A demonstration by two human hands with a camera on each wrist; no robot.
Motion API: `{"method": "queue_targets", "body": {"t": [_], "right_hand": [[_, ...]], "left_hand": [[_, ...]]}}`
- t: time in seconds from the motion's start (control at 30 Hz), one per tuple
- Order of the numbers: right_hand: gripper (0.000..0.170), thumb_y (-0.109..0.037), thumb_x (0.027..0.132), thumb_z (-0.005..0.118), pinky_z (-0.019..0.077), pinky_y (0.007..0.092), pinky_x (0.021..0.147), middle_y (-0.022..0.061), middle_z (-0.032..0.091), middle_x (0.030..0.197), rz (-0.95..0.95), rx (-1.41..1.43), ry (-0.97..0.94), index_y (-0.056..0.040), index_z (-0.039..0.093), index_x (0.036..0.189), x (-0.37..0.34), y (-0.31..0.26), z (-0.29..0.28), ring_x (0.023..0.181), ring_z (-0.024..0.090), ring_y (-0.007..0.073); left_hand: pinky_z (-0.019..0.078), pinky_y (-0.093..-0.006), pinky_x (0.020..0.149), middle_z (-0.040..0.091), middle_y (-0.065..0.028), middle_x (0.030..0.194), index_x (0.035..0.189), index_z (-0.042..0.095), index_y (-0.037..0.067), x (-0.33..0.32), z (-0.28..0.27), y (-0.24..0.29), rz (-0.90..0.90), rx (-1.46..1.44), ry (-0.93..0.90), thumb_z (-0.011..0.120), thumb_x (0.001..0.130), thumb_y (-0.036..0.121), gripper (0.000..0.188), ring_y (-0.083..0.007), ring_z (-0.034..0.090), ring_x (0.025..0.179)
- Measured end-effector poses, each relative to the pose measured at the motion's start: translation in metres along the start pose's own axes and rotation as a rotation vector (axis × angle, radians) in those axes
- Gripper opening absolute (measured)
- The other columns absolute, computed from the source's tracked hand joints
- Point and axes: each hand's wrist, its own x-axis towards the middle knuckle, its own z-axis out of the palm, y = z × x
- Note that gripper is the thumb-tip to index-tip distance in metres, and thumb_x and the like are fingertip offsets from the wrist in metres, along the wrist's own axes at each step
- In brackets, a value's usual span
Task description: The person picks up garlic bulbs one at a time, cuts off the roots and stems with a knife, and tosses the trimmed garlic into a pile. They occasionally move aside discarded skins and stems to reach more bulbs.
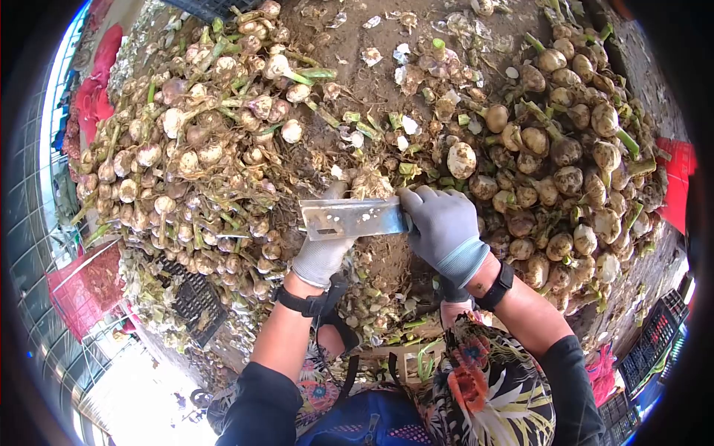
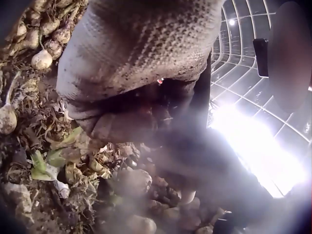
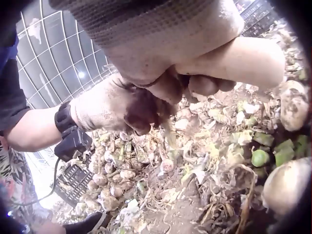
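My right hand (image 1: 444, 223), in a grey knit glove, grips the pale wooden handle (image 3: 243, 63) of a cleaver. Its broad, worn metal blade (image 1: 353, 220) reaches leftward across the front of my left hand (image 1: 322, 256). That gloved left hand has its fingers curled in the right wrist view, close beside the right one. It holds a dirty, shaggy garlic bulb (image 1: 372, 183), mostly hidden by the blade and fingers. The left wrist view shows the back of the left glove (image 2: 141, 44), with the grip itself in shadow.
A large heap of garlic with stems (image 1: 201, 141) lies to the left. Trimmed bulbs (image 1: 565, 149) are piled on the right. Peelings and cut stem pieces (image 1: 401, 126) litter the ground between them. A black crate (image 1: 195, 301) lies at lower left; more crates (image 1: 654, 334) stand at right.
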Motion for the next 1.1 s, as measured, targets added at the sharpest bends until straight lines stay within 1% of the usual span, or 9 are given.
{"method": "queue_targets", "body": {"t": [0.23, 0.4, 0.53, 0.67, 0.77, 0.87, 0.9, 1.0, 1.1], "right_hand": [[0.02, -0.014, 0.08, 0.066, 0.0502, 0.043, 0.069, 0.0095, 0.063, 0.083, 0.016, -0.04, -0.039, -0.0101, 0.059, 0.099, 0.002, 0.003, 0.001, 0.074, 0.067, 0.0306], [0.021, -0.014, 0.079, 0.066, 0.0502, 0.0432, 0.068, 0.0094, 0.063, 0.084, 0.005, -0.005, -0.006, -0.0098, 0.059, 0.098, 0.001, 0.005, 0.003, 0.073, 0.067, 0.0306], [0.022, -0.013, 0.078, 0.066, 0.0501, 0.0438, 0.067, 0.0089, 0.063, 0.082, -0.021, 0.036, -0.021, -0.0098, 0.059, 0.099, -0.001, -0.005, 0.001, 0.072, 0.066, 0.0309], [0.023, -0.013, 0.078, 0.066, 0.0504, 0.0437, 0.066, 0.0088, 0.062, 0.082, -0.009, 0.084, 0.052, -0.0105, 0.059, 0.1, -0.002, -0.001, 0.006, 0.071, 0.065, 0.0315], [0.018, -0.013, 0.082, 0.063, 0.0523, 0.0439, 0.066, 0.0115, 0.066, 0.082, 0.009, 0.11, 0.016, -0.0108, 0.063, 0.1, -0.007, 0.005, 0.014, 0.072, 0.067, 0.0331], [0.016, -0.018, 0.089, 0.063, 0.0562, 0.0432, 0.069, 0.0179, 0.071, 0.083, 0.489, 0.168, -0.183, -0.0083, 0.069, 0.101, -0.003, 0.045, 0.023, 0.077, 0.07, 0.0351], [0.02, -0.02, 0.087, 0.067, 0.056, 0.0428, 0.069, 0.0181, 0.071, 0.084, 0.475, 0.248, -0.13, -0.0074, 0.069, 0.103, -0.01, 0.048, 0.025, 0.077, 0.07, 0.0355], [0.034, -0.025, 0.08, 0.076, 0.055, 0.0416, 0.07, 0.0177, 0.071, 0.085, 0.408, 0.725, -0.006, -0.006, 0.069, 0.107, -0.02, 0.043, 0.035, 0.078, 0.07, 0.036], [0.032, -0.026, 0.08, 0.074, 0.0542, 0.0396, 0.069, 0.017, 0.07, 0.081, 0.388, 0.708, -0.089, -0.0072, 0.069, 0.106, -0.012, 0.031, 0.019, 0.075, 0.07, 0.0354]], "left_hand": [[0.0457, -0.0329, 0.105, 0.054, -0.0074, 0.136, 0.156, 0.022, 0.002, -0.006, 0.004, -0.004, -0.249, -0.459, 0.04, 0.069, 0.087, -0.005, 0.084, -0.0169, 0.054, 0.123], [0.048, -0.0339, 0.103, 0.057, -0.006, 0.132, 0.155, 0.024, 0.005, -0.004, 0.003, -0.014, -0.133, -0.531, -0.045, 0.075, 0.083, 0.0, 0.088, -0.0168, 0.056, 0.121], [0.0497, -0.0354, 0.1, 0.058, -0.0056, 0.13, 0.149, 0.032, 0.006, -0.003, 0.011, 0.024, -0.12, 0.097, 0.04, 0.077, 0.081, 0.003, 0.081, -0.0186, 0.056, 0.121], [0.0499, -0.0363, 0.102, 0.057, -0.0066, 0.131, 0.14, 0.047, 0.006, -0.016, 0.007, 0.002, 0.014, -0.498, -0.002, 0.079, 0.077, 0.003, 0.071, -0.0191, 0.057, 0.122], [0.0519, -0.0357, 0.1, 0.06, -0.0063, 0.124, 0.14, 0.045, 0.003, -0.013, 0.008, 0.013, -0.021, -0.336, -0.027, 0.088, 0.073, 0.018, 0.082, -0.0187, 0.06, 0.116], [0.0478, -0.0366, 0.102, 0.063, -0.0121, 0.12, 0.131, 0.052, -0.002, -0.018, 0.014, 0.05, 0.118, -0.189, -0.122, 0.09, 0.069, 0.018, 0.075, -0.0236, 0.061, 0.116], [0.0468, -0.0366, 0.101, 0.063, -0.0147, 0.118, 0.126, 0.053, -0.003, -0.016, 0.009, 0.056, 0.428, 0.297, -0.149, 0.093, 0.065, 0.022, 0.077, -0.0235, 0.061, 0.113], [0.0479, -0.0355, 0.097, 0.062, -0.0133, 0.116, 0.125, 0.053, -0.001, -0.002, 0.023, 0.047, 0.316, 0.143, -0.151, 0.09, 0.071, 0.023, 0.069, -0.023, 0.062, 0.108], [0.0503, -0.0352, 0.09, 0.065, -0.0092, 0.102, 0.099, 0.061, 0.004, 0.001, 0.02, 0.044, 0.347, 0.457, -0.131, 0.081, 0.072, 0.007, 0.034, -0.026, 0.064, 0.094]]}}
